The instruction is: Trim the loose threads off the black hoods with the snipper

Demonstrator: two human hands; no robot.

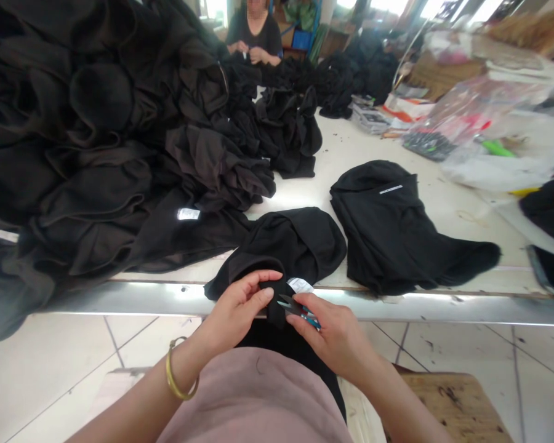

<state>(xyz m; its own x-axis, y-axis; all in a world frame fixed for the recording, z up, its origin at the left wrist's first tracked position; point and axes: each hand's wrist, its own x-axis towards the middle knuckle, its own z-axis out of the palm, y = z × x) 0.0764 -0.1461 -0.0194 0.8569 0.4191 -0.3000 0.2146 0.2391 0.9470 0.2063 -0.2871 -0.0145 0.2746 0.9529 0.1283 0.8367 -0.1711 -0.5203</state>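
- Our left hand (pixel 233 314) is nearly closed, thumb and fingers pinching a fold of the black garment (pixel 277 246).
- Our right hand (pixel 332 335) is half closed around teal-handled thread snips (pixel 300 311), whose blades point left, just beside the fold; this hand is the nearer to the label.
- The fold's long axis runs roughly upright, hanging over the table edge between our hands, with a white label (pixel 300 285) just to its right.
- The white table (pixel 166 298) carries a heaped pile of black garments (pixel 96 166) at left and a folded black garment (pixel 397 227) at right.
- Beyond, a co-worker (pixel 253 37) sits among plastic bags (pixel 480 117); a tiled floor (pixel 64 375) lies below.
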